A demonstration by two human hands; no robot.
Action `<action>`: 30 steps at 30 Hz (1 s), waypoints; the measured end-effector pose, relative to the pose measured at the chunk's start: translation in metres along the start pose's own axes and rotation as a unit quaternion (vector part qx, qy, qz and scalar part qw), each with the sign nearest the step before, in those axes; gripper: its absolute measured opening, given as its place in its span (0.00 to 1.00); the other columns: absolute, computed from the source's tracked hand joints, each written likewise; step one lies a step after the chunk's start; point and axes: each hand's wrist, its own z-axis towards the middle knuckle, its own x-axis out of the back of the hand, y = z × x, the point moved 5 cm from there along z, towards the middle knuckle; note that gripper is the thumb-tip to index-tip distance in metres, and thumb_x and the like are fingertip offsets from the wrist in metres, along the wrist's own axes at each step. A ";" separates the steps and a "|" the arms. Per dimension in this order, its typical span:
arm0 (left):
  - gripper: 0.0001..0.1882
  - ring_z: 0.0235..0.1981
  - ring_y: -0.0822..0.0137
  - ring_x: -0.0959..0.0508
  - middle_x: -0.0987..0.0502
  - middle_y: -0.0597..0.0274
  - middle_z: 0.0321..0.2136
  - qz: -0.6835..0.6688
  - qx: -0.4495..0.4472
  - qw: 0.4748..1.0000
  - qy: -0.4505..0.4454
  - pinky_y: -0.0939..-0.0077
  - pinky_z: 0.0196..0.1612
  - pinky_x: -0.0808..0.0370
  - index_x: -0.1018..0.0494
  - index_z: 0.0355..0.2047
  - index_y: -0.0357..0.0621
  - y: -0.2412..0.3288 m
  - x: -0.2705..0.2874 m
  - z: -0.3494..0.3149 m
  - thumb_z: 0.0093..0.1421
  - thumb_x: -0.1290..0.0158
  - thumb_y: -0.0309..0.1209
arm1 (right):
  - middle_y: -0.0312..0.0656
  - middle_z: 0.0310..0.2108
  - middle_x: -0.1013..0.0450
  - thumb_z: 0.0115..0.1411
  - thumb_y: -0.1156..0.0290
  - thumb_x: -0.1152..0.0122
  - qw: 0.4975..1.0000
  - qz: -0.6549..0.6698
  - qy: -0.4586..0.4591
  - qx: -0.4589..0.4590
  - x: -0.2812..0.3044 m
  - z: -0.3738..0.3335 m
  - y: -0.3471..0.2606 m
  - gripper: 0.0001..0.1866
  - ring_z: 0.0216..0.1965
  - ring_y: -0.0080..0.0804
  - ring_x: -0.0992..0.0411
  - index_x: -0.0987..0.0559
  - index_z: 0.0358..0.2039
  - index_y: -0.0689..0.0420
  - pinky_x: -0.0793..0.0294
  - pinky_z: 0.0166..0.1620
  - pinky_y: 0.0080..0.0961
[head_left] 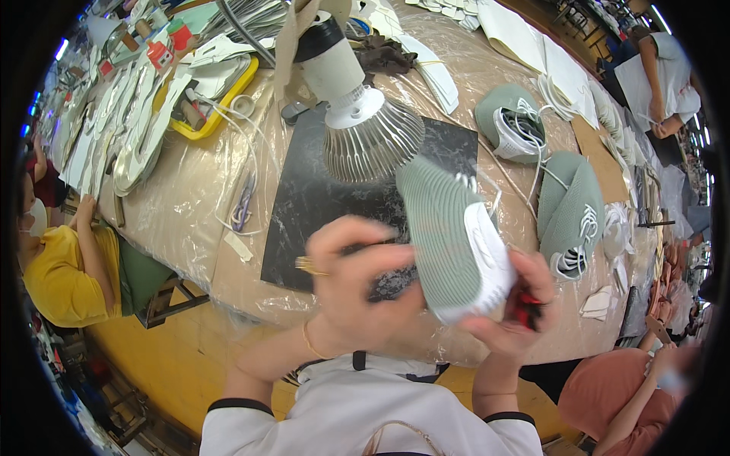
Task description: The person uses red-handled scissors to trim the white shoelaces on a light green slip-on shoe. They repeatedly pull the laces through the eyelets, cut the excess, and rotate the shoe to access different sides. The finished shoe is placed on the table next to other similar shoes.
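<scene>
A sage-green knit shoe upper (449, 235) with a white heel part and white laces is raised over the front of a black mat (304, 205). My right hand (517, 304) closes round its white end. A small red-and-black object (526, 308), too blurred to name, is also in that hand. Beside the ribbed side, my left hand (365, 281) has its fingers bent and apart, the tips at or close to the upper's edge; motion smears them. Two more green shoe uppers, a farther one (513, 121) and a nearer one (572, 209), lie at the right.
A lamp with a finned metal head (372, 137) hangs over the mat. Left of it are purple-handled snips (243, 204), white cords and a yellow tray (205, 131) of pieces. White cut pieces (148, 140) pile up at far left. People sit on both sides.
</scene>
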 end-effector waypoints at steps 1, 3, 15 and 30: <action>0.19 0.44 0.64 0.26 0.27 0.58 0.43 -0.037 0.069 0.997 0.001 0.72 0.47 0.31 0.29 0.47 0.40 -0.013 0.004 -0.012 0.54 0.42 0.28 | 0.35 0.31 0.25 0.30 0.61 0.16 0.997 -0.057 -0.037 0.040 -0.007 -0.002 0.003 0.41 0.22 0.16 0.40 0.23 0.48 0.58 0.45 0.23 0.12; 0.18 0.46 0.64 0.27 0.27 0.58 0.45 -0.211 0.324 0.919 -0.081 0.73 0.49 0.31 0.31 0.50 0.37 -0.046 0.000 -0.042 0.59 0.45 0.27 | 0.36 0.31 0.25 0.33 0.64 0.17 0.992 -0.102 -0.063 0.041 -0.023 -0.010 0.012 0.39 0.21 0.18 0.40 0.23 0.48 0.57 0.43 0.22 0.14; 0.14 0.42 0.77 0.24 0.20 0.62 0.41 -0.511 0.496 0.655 -0.254 0.78 0.48 0.26 0.25 0.47 0.32 -0.045 -0.025 -0.042 0.61 0.44 0.24 | 0.41 0.41 0.37 0.43 0.67 0.25 0.969 -0.181 -0.112 -0.125 -0.023 -0.022 -0.004 0.44 0.31 0.25 0.38 0.33 0.60 0.63 0.37 0.34 0.19; 0.10 0.32 0.82 0.25 0.19 0.65 0.32 -0.381 0.483 0.748 -0.251 0.85 0.35 0.29 0.21 0.38 0.34 -0.038 -0.024 -0.032 0.57 0.44 0.24 | 0.31 0.39 0.24 0.48 0.70 0.32 0.863 -0.424 -0.212 0.176 -0.017 0.001 -0.037 0.21 0.28 0.22 0.31 0.19 0.45 0.50 0.40 0.35 0.24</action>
